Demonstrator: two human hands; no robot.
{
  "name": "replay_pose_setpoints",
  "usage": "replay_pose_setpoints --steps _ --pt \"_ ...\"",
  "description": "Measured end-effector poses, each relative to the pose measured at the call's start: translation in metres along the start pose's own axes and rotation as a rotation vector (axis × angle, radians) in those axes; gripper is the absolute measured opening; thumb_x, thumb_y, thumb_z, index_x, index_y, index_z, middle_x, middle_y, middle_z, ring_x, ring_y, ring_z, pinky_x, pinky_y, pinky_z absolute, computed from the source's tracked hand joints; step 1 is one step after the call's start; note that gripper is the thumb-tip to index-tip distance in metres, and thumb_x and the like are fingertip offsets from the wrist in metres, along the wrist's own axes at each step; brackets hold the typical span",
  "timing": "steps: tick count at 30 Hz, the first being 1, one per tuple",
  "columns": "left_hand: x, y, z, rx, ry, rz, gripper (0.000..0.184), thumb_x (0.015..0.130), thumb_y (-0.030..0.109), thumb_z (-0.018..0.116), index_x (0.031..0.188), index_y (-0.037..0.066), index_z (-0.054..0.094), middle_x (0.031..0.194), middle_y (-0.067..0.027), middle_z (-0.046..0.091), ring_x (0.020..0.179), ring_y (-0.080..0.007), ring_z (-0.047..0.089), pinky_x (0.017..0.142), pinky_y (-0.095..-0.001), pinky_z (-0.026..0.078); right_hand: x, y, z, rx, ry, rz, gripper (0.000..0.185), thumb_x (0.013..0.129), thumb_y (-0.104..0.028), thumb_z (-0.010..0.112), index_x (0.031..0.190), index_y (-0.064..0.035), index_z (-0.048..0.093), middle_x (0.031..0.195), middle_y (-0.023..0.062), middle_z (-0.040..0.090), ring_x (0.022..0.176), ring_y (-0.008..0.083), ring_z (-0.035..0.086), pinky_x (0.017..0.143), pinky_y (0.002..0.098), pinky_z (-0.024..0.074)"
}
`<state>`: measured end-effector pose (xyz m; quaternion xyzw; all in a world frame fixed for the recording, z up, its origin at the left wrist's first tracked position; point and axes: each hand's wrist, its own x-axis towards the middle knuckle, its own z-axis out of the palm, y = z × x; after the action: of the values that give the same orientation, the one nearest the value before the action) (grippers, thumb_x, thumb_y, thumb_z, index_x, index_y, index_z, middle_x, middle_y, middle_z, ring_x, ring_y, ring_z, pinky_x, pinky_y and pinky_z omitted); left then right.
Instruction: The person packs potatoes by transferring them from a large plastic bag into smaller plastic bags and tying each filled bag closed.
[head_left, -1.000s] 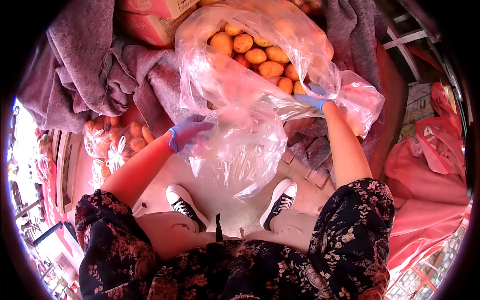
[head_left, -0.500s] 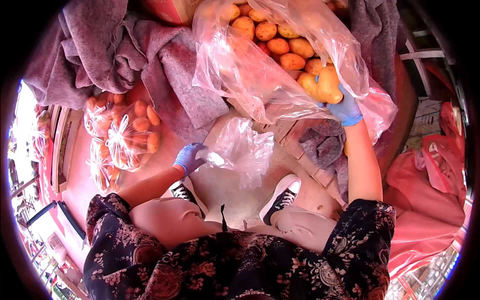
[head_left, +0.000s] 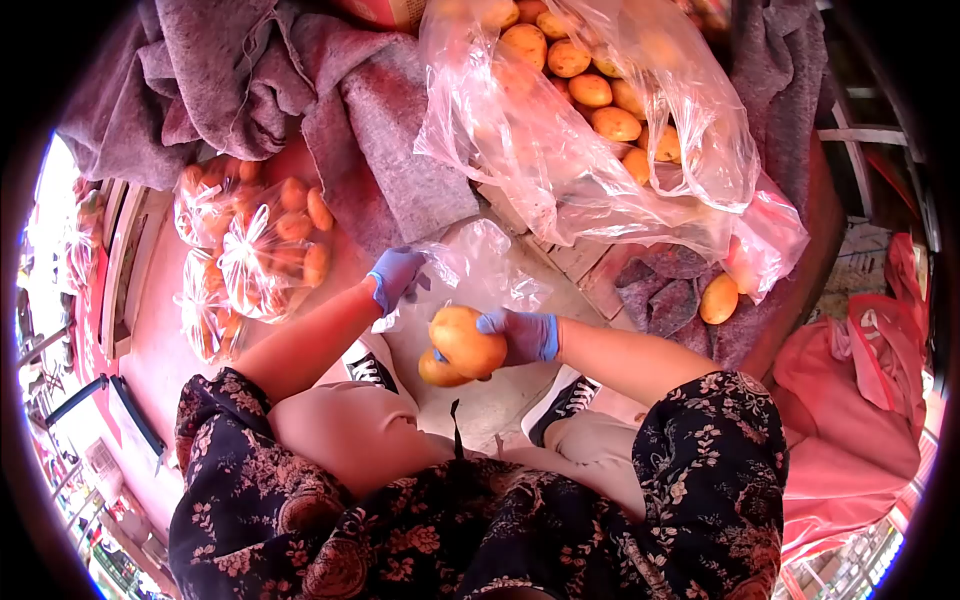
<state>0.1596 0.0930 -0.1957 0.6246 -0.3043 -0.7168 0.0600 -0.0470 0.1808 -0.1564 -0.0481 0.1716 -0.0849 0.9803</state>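
My right hand (head_left: 522, 337), in a blue glove, grips yellow-orange mangoes (head_left: 468, 340); at least two show, one below the other. They are in front of me, above the floor between my shoes. My left hand (head_left: 398, 277), also gloved in blue, is closed on the edge of a thin clear plastic bag (head_left: 475, 265). The bag hangs loosely to the right of that hand, just beyond the mangoes, which partly cover it. Farther off at the upper right, a large clear plastic sack (head_left: 570, 190) lies open with many mangoes (head_left: 590, 91) inside.
Several tied clear bags of fruit (head_left: 255, 265) rest on the left. Grey felt blankets (head_left: 390, 150) lie around the far side. A single mango (head_left: 719, 299) sits on a grey cloth (head_left: 660, 300) at right. Red fabric (head_left: 850, 400) is bunched farther right.
My right hand has drawn the mangoes out of the large sack, down and left, to beside the small bag. My left hand still holds that bag, now slightly farther from me.
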Motion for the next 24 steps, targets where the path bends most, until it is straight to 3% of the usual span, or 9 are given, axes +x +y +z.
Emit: replay_pose_setpoints --steps 3,5,7,13,16,19,21,23,24 --pt "0.0 -0.015 -0.006 0.059 0.011 -0.118 0.028 0.087 0.026 0.049 0.099 0.002 0.057 0.066 -0.0146 0.058 0.043 -0.0177 0.043 0.041 -0.0324 0.039 0.019 -0.017 -0.027 -0.272 0.253 -0.242 0.076 0.069 -0.049 0.068 0.125 -0.0056 0.043 0.115 0.0079 0.055 0.104 0.0193 0.055 0.086 0.0298 0.0458" --pt "-0.007 -0.015 -0.011 -0.026 -0.131 -0.268 0.022 0.088 0.027 0.049 0.093 0.006 0.057 0.058 -0.0078 0.053 0.039 -0.0129 0.038 0.04 -0.0293 0.037 0.032 -0.017 -0.061 -0.879 0.616 -0.342 0.069 0.068 -0.053 0.066 0.112 -0.0011 0.055 0.102 0.0108 0.06 0.099 0.0221 0.056 0.088 0.0339 0.0431" --pt "-0.01 -0.012 -0.019 -0.248 -0.363 -0.46 0.019 0.088 0.026 0.048 0.088 0.009 0.056 0.053 -0.0038 0.049 0.037 -0.01 0.035 0.04 -0.0273 0.036 0.034 -0.03 -0.065 -1.952 0.866 0.006 0.069 0.065 -0.057 0.064 0.104 0.0005 0.059 0.096 0.0148 0.062 0.092 0.0306 0.056 0.082 0.0387 0.0444" --pt "-0.054 0.048 -0.016 -0.684 -0.466 -0.312 0.033 0.087 0.03 0.055 0.111 0.007 0.054 0.072 0.0029 0.053 0.051 -0.0041 0.043 0.044 -0.0208 0.033 0.05 -0.016 -0.065 -2.015 1.257 0.016 0.069 0.066 -0.055 0.063 0.106 0.0017 0.056 0.099 0.0305 0.055 0.101 0.0395 0.053 0.084 0.0435 0.0439" --pt "-0.051 0.06 -0.035 -0.687 -0.662 0.051 0.042 0.088 0.021 0.051 0.127 0.008 0.043 0.071 0.0044 0.047 0.051 -0.0039 0.036 0.05 -0.0184 0.033 0.052 -0.034 -0.063 -1.649 1.226 -0.258 0.073 0.07 -0.051 0.062 0.119 0.0016 0.048 0.106 0.0362 0.051 0.106 0.0399 0.051 0.083 0.0453 0.0442" --pt "-0.051 0.073 -0.039 -0.702 -0.59 0.122 0.049 0.088 0.016 0.048 0.135 0.012 0.035 0.07 0.0054 0.038 0.053 -0.0041 0.032 0.05 -0.0173 0.03 0.032 -0.041 -0.052 -2.032 1.155 0.188 0.08 0.073 -0.048 0.06 0.13 0.0021 0.035 0.109 0.0349 0.052 0.101 0.0409 0.055 0.082 0.0456 0.0453" --pt "-0.044 0.066 -0.047 -0.702 -0.641 0.089 0.053 0.088 0.015 0.046 0.138 0.015 0.03 0.069 0.0055 0.033 0.054 -0.0039 0.031 0.05 -0.0169 0.029 0.005 -0.074 -0.018 -1.923 0.82 0.379 0.066 0.076 -0.048 0.057 0.123 -0.0019 0.048 0.101 0.0262 0.059 0.092 0.0368 0.06 0.081 0.0429 0.0461" --pt "-0.049 0.068 -0.043 -0.7 -0.644 0.052 0.054 0.088 0.013 0.045 0.139 0.017 0.028 0.067 0.0052 0.031 0.053 -0.0043 0.028 0.049 -0.0169 0.027 -0.02 -0.096 0.011 -2.006 0.502 0.35 0.059 0.077 -0.048 0.056 0.119 -0.0068 0.054 0.094 0.0199 0.063 0.089 0.0344 0.061 0.081 0.0421 0.0462" --pt "-0.051 0.067 -0.041 -0.688 -0.656 0.045 0.054 0.088 0.014 0.045 0.14 0.017 0.028 0.067 0.0052 0.031 0.052 -0.0044 0.028 0.049 -0.017 0.027 -0.037 -0.109 0.03 -1.895 0.502 0.136 0.041 0.082 -0.043 0.056 0.105 -0.0101 0.063 0.089 0.013 0.065 0.084 0.0254 0.063 0.078 0.0368 0.0478"
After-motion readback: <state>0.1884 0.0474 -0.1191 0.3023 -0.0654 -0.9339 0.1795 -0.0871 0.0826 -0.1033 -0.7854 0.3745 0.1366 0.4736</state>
